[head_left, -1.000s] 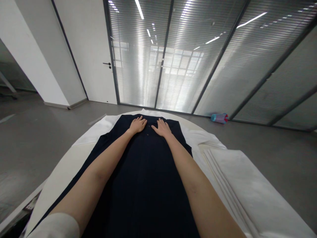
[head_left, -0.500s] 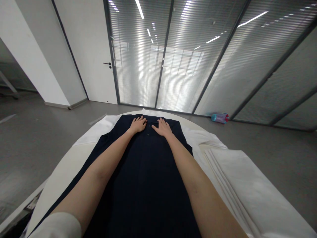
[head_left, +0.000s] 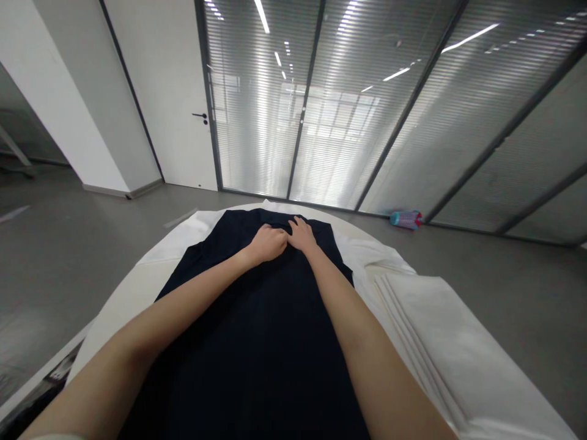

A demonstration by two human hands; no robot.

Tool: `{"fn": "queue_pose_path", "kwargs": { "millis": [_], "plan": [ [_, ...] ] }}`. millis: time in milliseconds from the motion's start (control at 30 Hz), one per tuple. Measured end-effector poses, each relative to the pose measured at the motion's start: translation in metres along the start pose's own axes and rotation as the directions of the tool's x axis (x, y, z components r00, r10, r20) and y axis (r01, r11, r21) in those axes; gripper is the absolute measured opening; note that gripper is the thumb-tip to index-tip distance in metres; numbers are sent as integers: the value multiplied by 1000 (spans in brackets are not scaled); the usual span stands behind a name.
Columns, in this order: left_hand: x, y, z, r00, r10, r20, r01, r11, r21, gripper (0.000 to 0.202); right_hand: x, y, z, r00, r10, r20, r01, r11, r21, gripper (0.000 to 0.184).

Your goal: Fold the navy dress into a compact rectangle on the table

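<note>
Rising beyond both hands, the glass wall point(head_left: 339, 146) is the largest thing here. Below the hands there is the table point(head_left: 128, 296). On it the dark garment point(head_left: 270, 342) is laid out, from just beyond the fingers to well behind the wrists. To the right of the right hand, and nearer than it, lies a folded white cloth point(head_left: 444, 324).

The left hand point(head_left: 268, 243) is bent at the knuckles, on the far end of the garment. Its fingertips are hidden, so I cannot tell how far it is closed, or whether it grips fabric. The right hand point(head_left: 301, 233) is loosely spread on the garment, with nothing in its hold that I can see; its thumb seems to touch the left hand.

For good work here, in my judgement, the right hand should press lightly, so that the garment does not slide. If the left takes fabric, a small pinch is enough; a strong pull could make creases.
</note>
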State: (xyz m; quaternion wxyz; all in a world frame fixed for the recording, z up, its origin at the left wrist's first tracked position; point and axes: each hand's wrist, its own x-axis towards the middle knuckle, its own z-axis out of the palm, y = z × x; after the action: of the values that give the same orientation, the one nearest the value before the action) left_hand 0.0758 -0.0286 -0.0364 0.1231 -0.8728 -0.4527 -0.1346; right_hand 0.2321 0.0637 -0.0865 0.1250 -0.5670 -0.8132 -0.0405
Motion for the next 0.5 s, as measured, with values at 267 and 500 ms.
{"fn": "queue_pose_path", "kwargs": {
  "millis": [267, 500],
  "plan": [
    [-115, 93, -50, 935, 349, 71, -302, 883, -360, 45, -20, -20, -30, 981, -183, -65, 176, 979, -107, 41],
    [-166, 177, -75, 814, 573, 89, -429, 698, -573, 45, -35, 12, -81, 958, 285, 19, -284, 945, 163, 40]
  ]
}}
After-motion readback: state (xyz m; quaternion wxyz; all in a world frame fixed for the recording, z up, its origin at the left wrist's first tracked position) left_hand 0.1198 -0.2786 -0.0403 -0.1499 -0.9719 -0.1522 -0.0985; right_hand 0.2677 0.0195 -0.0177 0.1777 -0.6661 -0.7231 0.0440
